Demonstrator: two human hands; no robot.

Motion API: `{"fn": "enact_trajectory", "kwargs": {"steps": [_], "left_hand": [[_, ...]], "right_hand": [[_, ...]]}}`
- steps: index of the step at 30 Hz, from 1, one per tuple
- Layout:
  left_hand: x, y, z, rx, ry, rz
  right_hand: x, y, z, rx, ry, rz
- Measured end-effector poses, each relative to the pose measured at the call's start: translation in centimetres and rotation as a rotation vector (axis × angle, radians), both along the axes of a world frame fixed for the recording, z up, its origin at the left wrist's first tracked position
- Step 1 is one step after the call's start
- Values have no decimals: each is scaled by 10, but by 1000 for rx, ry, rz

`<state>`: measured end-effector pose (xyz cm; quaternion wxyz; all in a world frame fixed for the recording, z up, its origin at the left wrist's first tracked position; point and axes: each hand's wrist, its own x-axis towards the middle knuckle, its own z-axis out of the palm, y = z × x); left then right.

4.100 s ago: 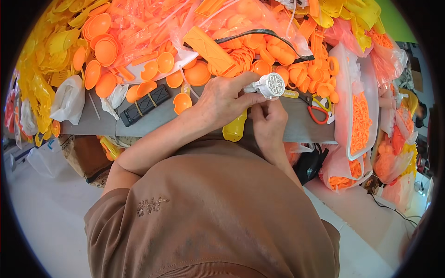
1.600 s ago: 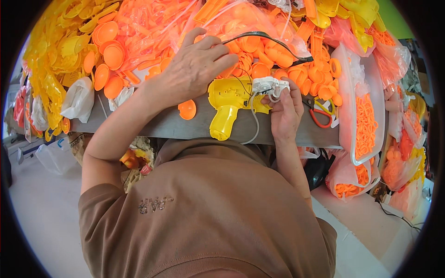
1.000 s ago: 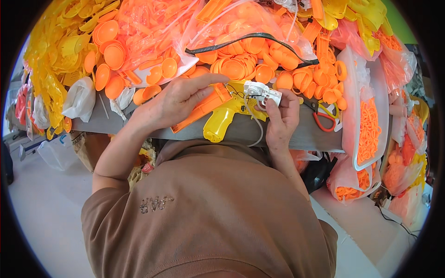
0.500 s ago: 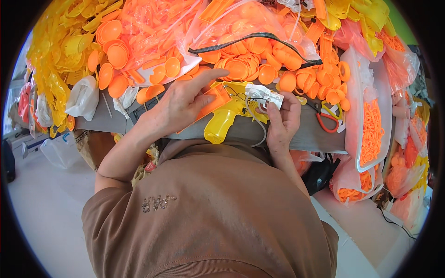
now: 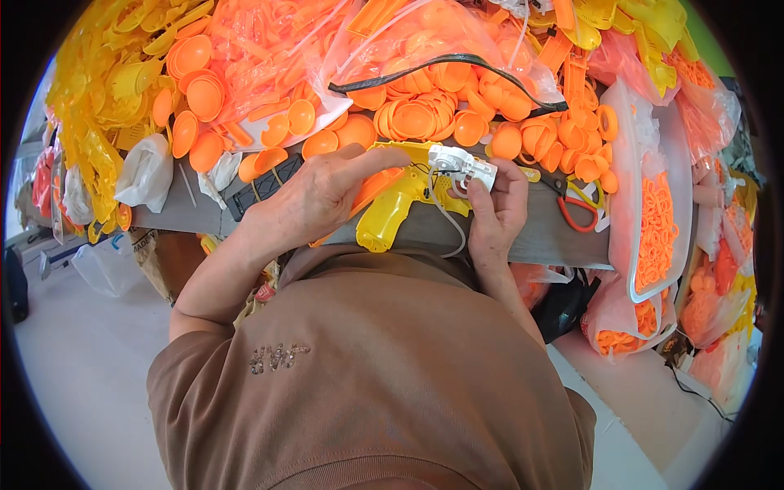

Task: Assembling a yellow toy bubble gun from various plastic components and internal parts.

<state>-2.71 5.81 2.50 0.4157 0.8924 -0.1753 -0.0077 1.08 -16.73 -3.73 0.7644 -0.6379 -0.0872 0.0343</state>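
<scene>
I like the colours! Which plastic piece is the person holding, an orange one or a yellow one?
The yellow pistol-shaped shell. Both the left hand and right hand are on it; the orange round caps lie piled behind, untouched.

Bright even light, soft shadows, sharp centre, fisheye bending, black rim

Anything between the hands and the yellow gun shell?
Nothing visible. The left hand rests on the yellow gun shell, and the right hand holds the white part against it. Orange caps lie behind, apart.

Left hand (image 5: 314,200) grips yellow toy gun shell (image 5: 390,214); right hand (image 5: 498,214) fingertips pinch white motor module (image 5: 461,166) against it, orange caps (image 5: 425,118) beyond.
</scene>
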Motion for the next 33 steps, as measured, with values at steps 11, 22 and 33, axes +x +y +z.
{"fn": "enact_trajectory", "kwargs": {"steps": [11, 22, 33], "left_hand": [[-1, -6, 3, -90, 88, 98], [1, -10, 4, 71, 66, 145], [14, -34, -12, 269, -126, 298]], "right_hand": [[-1, 1, -1, 42, 18, 3], [-1, 0, 1, 75, 53, 23], [-4, -4, 2, 144, 73, 26]]}}
